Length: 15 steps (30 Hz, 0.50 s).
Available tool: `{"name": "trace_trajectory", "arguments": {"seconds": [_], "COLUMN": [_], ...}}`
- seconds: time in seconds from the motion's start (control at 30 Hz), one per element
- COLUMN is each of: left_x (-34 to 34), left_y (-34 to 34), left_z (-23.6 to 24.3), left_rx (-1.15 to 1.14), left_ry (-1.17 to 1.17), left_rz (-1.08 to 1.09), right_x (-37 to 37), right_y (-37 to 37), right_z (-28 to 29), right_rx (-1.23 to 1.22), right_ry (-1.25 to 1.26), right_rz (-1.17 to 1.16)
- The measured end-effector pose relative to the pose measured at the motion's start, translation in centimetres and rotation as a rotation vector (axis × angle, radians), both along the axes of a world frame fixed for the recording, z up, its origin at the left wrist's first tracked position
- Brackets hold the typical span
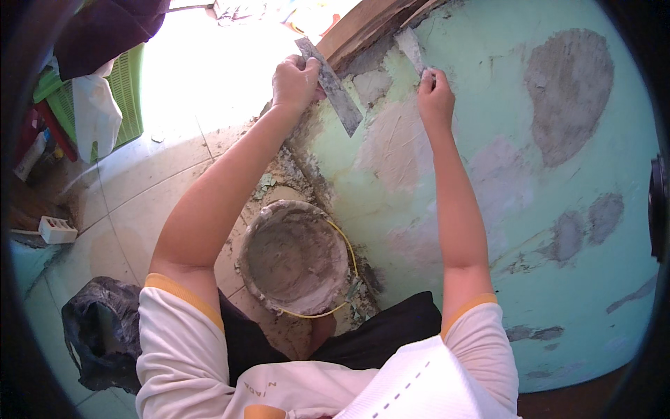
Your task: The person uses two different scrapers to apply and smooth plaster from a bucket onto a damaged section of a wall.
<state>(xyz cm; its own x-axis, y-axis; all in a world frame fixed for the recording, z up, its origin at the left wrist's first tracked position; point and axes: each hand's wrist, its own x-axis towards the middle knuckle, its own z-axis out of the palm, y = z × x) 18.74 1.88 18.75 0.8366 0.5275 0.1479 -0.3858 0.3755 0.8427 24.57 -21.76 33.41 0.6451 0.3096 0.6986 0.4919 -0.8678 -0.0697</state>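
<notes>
While the left hand [293, 82] is grasping a flat grey blade [340, 103] near the wooden frame [359, 29], the right hand [435, 99] is pinching a tapered putty knife [412, 49] over the patched green wall [495, 84]; a mortar-smeared bucket [307, 304] is standing on the floor [153, 192].

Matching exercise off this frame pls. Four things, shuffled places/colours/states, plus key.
Things
1. Long flat blade
2. Small scraper
3. Bucket
4. Plastic bag

Places, colours, states
A. Black, on the tiled floor to the person's left
B. In the right hand, over the green wall
C. Grey-smeared, with a thin yellow handle
D. In the left hand, slanting across the frame

Pairs: 1-D, 2-B, 3-C, 4-A
</notes>
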Motion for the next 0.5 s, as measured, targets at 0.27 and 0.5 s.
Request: {"name": "trace_trajectory", "arguments": {"seconds": [0.27, 0.5], "left_x": [-0.1, 0.2], "left_y": [0.5, -0.2], "left_z": [-0.4, -0.3], "left_rx": [0.128, 0.059], "left_ry": [0.051, 0.059], "left_rz": [0.042, 0.027], "right_x": [-2.7, -1.3], "right_y": [-1.3, 1.4], "right_z": [-0.5, -0.2], "right_rx": [0.044, 0.001], "right_ry": [-0.018, -0.044], "right_rz": [-0.145, 0.007]}}
